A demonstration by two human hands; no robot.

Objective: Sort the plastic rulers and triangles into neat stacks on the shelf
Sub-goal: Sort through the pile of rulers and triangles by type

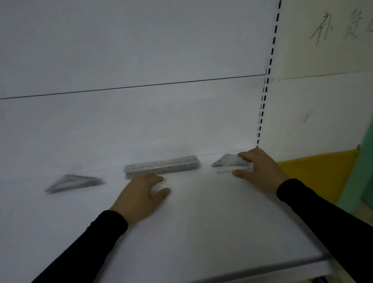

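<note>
While both black-sleeved arms reach over the white shelf (200,226), left hand (140,194) rests loosely curled, holding nothing, ruler stack (162,165) just beyond its fingers, one triangle stack (74,182) farther left. Right hand (260,168) touches the other triangle stack (227,160); grip unclear.

The single head view looks forward and down, close over the white shelf (200,220), toward its back wall (114,45).
</note>
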